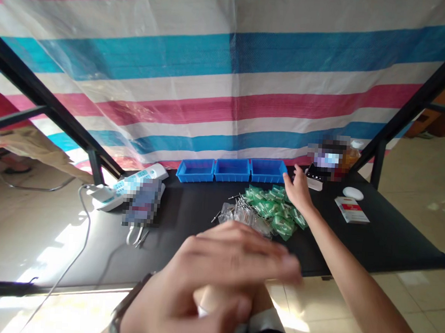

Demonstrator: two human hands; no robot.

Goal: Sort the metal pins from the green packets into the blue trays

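The right hand (299,190) was stretched over the bench (190,204) to the right end of the bins (232,177), its forearm slanting in from the near right. Its thumb lay at the outer edge of the right bin (267,179), the fingers spread away from it with nothing seen between; I could not tell whether the thumb pressed there. The left hand (220,267), blurred, was raised well to the near side of the bins, fingers bent across to the right, the thumb apart below them, nothing visibly held. A wristband (133,299) circled its wrist.

The bins were blue, open-topped and upright in a row. Just in front of the right bin lay green packets (267,207), shiny and crumpled, heaped against clear packets (247,217) and thin silvery pins (240,202).
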